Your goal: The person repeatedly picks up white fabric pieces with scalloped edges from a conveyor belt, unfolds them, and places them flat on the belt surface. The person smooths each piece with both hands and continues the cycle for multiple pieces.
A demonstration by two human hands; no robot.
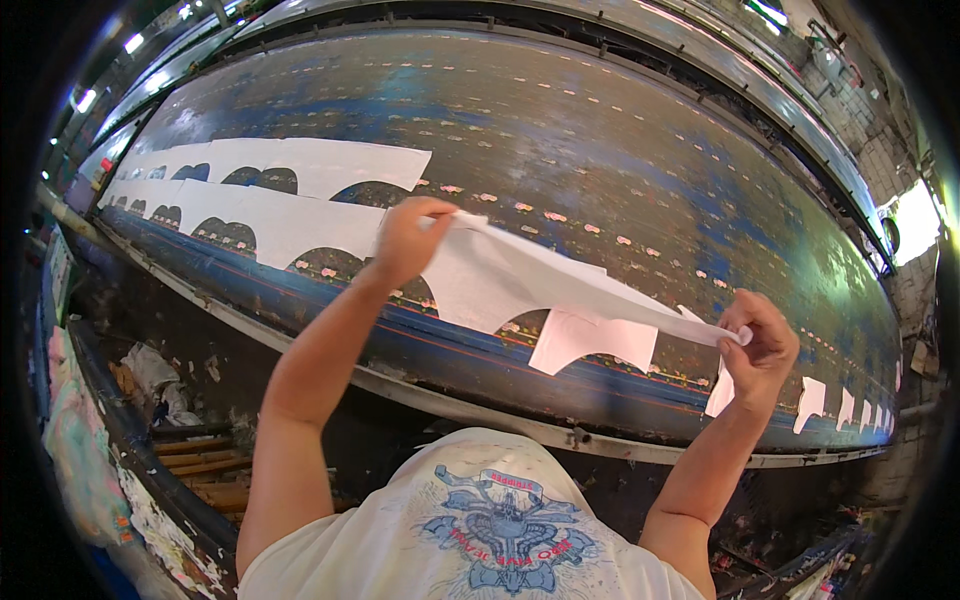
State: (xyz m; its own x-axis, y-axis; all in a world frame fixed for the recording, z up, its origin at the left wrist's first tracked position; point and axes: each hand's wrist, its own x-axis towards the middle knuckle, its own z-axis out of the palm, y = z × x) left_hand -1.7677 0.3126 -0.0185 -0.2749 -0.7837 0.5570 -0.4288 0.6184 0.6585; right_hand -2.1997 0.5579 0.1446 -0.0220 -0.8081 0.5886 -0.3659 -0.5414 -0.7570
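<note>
Between my two hands a white cut fabric piece (585,278) is stretched above a long, dark printing table (560,130). My left hand (408,240) pinches its upper left corner. My right hand (757,345) has its fingers closed on the other end, where the cloth is bunched or rolled. Below the held piece lies another white piece (595,338) with curved cutouts. To the left, two rows of white pieces lie flat: a nearer row (300,218) and a farther row (335,163). Part of the table under the held cloth is hidden.
Rows of small pinkish printed marks (555,216) run along the table. More white pieces (811,403) lie at its right end. A metal rail (480,408) follows the near edge. Paint-smeared material (90,430) and wooden slats (205,465) are at the lower left.
</note>
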